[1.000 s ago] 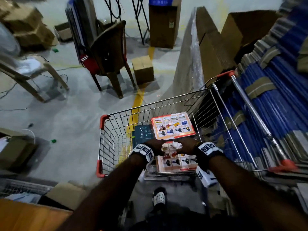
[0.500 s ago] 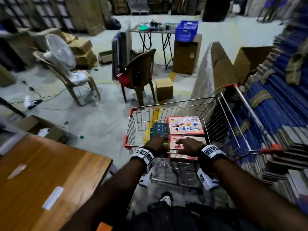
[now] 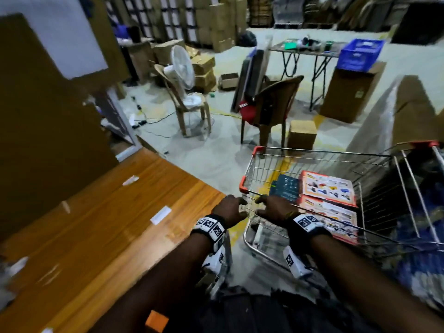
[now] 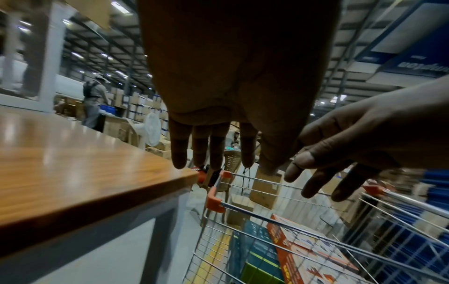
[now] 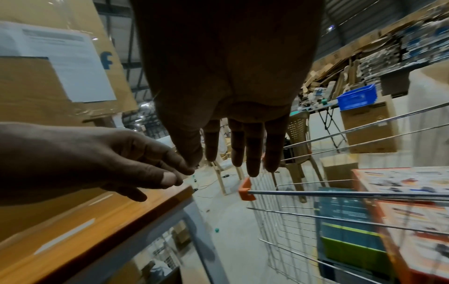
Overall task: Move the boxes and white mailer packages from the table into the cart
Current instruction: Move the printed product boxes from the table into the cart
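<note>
The wire cart [image 3: 312,156] stands to the right of the wooden table [image 3: 108,212]. In it lie two orange-edged picture boxes [image 3: 328,188] [image 3: 329,211] and a dark teal box [image 3: 286,186]. My left hand [image 3: 236,205] and right hand [image 3: 266,204] hover side by side over the cart's near left rim, both holding nothing. In the left wrist view the left hand [image 4: 218,153] has straight fingers. The right hand [image 5: 243,153] looks the same in the right wrist view. A big cardboard box [image 5: 48,76] with a white sheet on it rises at the table's far side.
Strips of white tape [image 3: 160,214] lie on the table top. On the floor beyond stand two brown chairs [image 3: 271,109], a white fan [image 3: 182,68] and a small cardboard box [image 3: 301,134]. Blue stacked material [image 3: 420,260] crowds the cart's right side. A person [image 4: 93,100] stands far off.
Both hands have let go of the near orange-edged box in the cart and drawn left to the cart's rim. The head view has swung left, bringing the table into sight.
</note>
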A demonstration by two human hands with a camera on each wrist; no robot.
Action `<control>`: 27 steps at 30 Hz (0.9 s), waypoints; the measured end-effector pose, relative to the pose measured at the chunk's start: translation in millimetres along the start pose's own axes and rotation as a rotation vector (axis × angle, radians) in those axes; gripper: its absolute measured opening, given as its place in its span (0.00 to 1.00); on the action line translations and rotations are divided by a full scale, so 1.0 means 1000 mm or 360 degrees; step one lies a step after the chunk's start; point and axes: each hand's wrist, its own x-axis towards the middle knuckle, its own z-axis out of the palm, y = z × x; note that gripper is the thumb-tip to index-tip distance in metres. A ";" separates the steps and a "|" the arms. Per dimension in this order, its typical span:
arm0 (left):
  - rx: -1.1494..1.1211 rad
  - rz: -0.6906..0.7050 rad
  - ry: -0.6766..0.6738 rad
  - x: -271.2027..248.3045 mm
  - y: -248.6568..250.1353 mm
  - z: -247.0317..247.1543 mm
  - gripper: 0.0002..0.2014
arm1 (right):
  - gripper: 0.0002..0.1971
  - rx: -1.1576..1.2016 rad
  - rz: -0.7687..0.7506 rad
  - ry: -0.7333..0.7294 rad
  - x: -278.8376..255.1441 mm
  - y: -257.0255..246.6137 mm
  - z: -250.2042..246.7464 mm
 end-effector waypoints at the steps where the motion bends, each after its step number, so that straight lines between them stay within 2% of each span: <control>1: -0.0020 -0.0045 0.0031 -0.007 -0.008 -0.004 0.23 | 0.22 0.0003 -0.0027 0.0026 0.001 -0.012 0.000; 8: -0.0160 -0.0257 0.0367 -0.075 -0.085 -0.047 0.20 | 0.18 0.0085 -0.0262 0.0071 0.019 -0.110 0.023; 14: -0.0230 -0.0522 0.0667 -0.159 -0.172 -0.094 0.17 | 0.19 0.0056 -0.0544 0.0047 0.023 -0.234 0.061; 23: -0.0279 -0.0816 0.1035 -0.293 -0.304 -0.140 0.16 | 0.20 0.0067 -0.0884 -0.0061 -0.009 -0.425 0.138; 27: -0.0173 -0.0908 0.1309 -0.341 -0.349 -0.157 0.17 | 0.22 0.0079 -0.0997 -0.0119 -0.023 -0.493 0.169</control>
